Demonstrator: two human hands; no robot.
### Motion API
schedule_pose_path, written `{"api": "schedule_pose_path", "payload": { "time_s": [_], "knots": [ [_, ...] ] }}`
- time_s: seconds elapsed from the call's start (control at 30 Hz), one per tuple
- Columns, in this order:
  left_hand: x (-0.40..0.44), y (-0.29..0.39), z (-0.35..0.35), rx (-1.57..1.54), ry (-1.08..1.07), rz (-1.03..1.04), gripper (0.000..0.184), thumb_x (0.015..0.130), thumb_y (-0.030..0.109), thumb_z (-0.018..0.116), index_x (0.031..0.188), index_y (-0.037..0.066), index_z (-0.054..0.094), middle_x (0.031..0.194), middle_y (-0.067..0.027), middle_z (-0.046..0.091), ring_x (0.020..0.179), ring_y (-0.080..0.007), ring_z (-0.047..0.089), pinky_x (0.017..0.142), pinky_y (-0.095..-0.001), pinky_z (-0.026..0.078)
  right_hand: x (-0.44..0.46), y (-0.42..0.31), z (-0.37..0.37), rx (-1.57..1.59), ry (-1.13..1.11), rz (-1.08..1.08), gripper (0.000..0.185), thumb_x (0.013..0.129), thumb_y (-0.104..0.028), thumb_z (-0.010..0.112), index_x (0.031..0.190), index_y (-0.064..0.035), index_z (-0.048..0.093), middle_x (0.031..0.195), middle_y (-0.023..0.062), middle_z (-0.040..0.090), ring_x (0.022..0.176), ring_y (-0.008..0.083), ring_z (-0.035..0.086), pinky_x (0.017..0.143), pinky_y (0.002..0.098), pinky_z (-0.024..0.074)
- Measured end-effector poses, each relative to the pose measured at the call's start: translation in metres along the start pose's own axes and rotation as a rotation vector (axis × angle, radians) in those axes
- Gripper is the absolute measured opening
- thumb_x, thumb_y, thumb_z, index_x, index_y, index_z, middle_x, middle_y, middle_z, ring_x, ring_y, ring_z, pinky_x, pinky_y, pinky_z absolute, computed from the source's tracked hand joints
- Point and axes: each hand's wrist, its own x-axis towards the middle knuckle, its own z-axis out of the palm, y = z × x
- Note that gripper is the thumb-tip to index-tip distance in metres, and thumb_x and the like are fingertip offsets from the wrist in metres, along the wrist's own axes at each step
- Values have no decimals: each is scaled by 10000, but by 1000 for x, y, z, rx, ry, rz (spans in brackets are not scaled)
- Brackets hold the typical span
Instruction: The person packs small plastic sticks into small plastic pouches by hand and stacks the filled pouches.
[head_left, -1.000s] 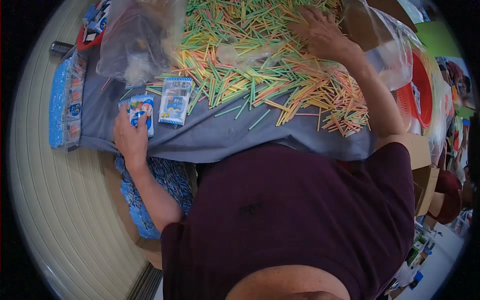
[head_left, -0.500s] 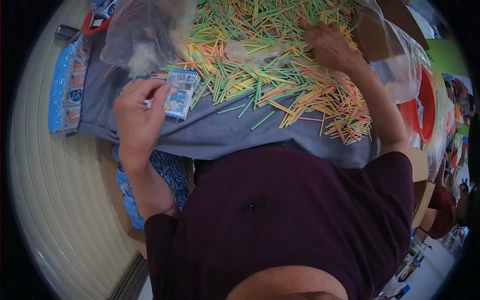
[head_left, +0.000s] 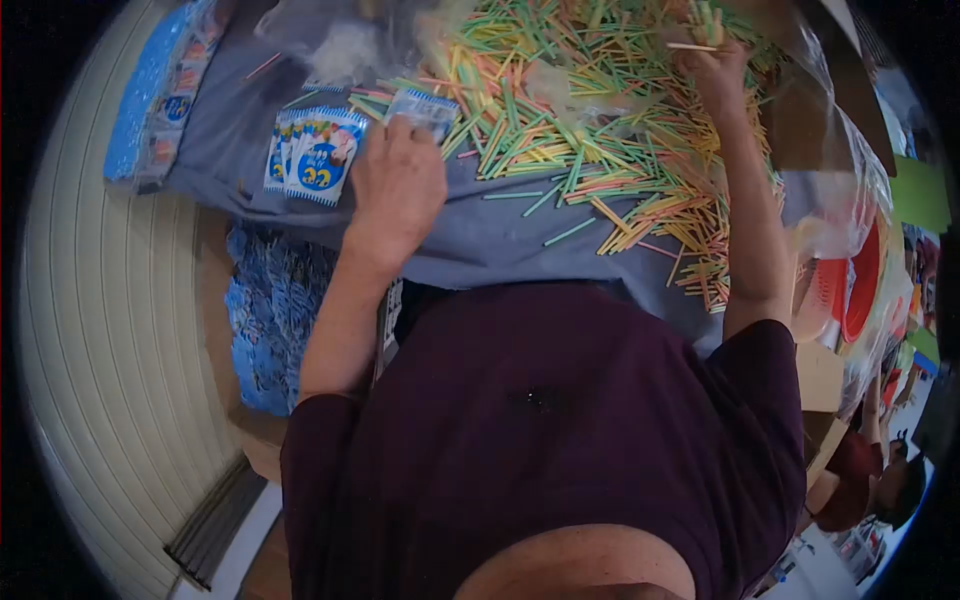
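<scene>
My left hand (head_left: 398,185) reaches over a small blue-and-white packet (head_left: 428,108), its fingers bent down onto the packet's near edge. Just left of that hand, several similar packets (head_left: 318,160) lie fanned in an overlapping stack on the grey cloth (head_left: 480,235). At the far right of the pile, my right hand (head_left: 718,75) is closed around a few thin pastel sticks (head_left: 708,22), whose ends stick out above the fingers. Loose green, yellow and pink sticks (head_left: 560,130) spread widely between the two hands.
Clear plastic sheeting (head_left: 345,50) lies at the back left, beyond the stack. A blue bag of packets (head_left: 160,95) stands at the left edge. Red baskets (head_left: 862,285) and cardboard (head_left: 820,90) are at the right. A box of blue wrappers (head_left: 270,310) sits below left. Another person (head_left: 855,480) is far right.
My left hand has moved right, from beside the single packet onto it, and the fanned stack now shows. My right hand has moved up and right, with sticks now visible in it.
</scene>
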Motion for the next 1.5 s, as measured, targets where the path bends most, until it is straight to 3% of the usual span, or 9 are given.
{"api": "schedule_pose_path", "payload": {
  "time_s": [0.13,0.2,0.3,0.47,0.57,0.6,0.97,1.27,1.5],
  "knots": [
    [-10,-5,8,61,105,46,89,716,74,610,786,24,632,863,-112,577,851,-304,599,627,-389,536,-19,-92,43,-69,75,29,398,974,-405,570,1034,-31,691,759,-18,622,643,77,547,583,252,416],
    [-9,-8,13,-172,327,82,68,702,32,617,770,34,616,821,-104,569,816,-304,596,625,-390,519,-9,-62,46,-112,51,-23,496,1006,-477,461,1122,-37,658,870,43,661,772,148,617,723,275,468],
    [-13,-1,14,-201,364,70,61,710,17,634,756,39,601,790,-96,572,799,-308,587,637,-408,499,-11,-45,48,-735,-141,352,494,1039,-465,361,1223,-79,609,1103,89,641,1001,219,607,909,319,437],
    [-4,-15,1,-286,265,44,42,752,35,661,771,43,624,806,-78,599,782,-309,577,685,-413,476,-6,-52,46,-135,-230,-98,464,1043,-465,337,1285,-150,578,1221,87,595,1126,242,547,986,362,391],
    [3,-19,1,-363,487,30,54,752,24,677,787,51,646,808,-73,598,776,-310,571,692,-401,468,-5,-58,44,236,-319,-402,454,1046,-465,323,1322,-192,559,1292,86,568,1201,256,511,1032,388,364],
    [1,-16,3,-284,448,89,52,757,25,683,788,56,654,804,-73,598,773,-305,571,688,-402,469,-10,-59,33,-277,-221,-253,381,1046,-417,369,1285,-240,606,1399,32,501,1299,222,409,1065,403,324],
    [-10,-21,-12,-351,106,10,99,790,-6,684,888,-21,687,818,-119,635,735,-269,627,658,-347,494,-10,-58,54,-21,-119,-337,506,1009,-495,424,1163,-86,679,1148,88,675,1071,188,577,984,356,396],
    [48,22,-12,-870,380,92,137,752,-31,771,872,-25,706,787,-43,644,717,-96,601,600,-238,479,-1,-89,78,259,-231,-314,552,1014,-515,376,1144,-72,679,1153,95,671,1073,192,578,973,355,403],
    [102,54,15,-1360,162,-48,151,757,49,801,877,-13,735,746,-32,677,650,-69,600,565,-234,463,-17,-122,65,485,-339,-322,590,1019,-531,340,1129,-61,679,1157,100,668,1074,195,579,965,355,409]
  ]
}}
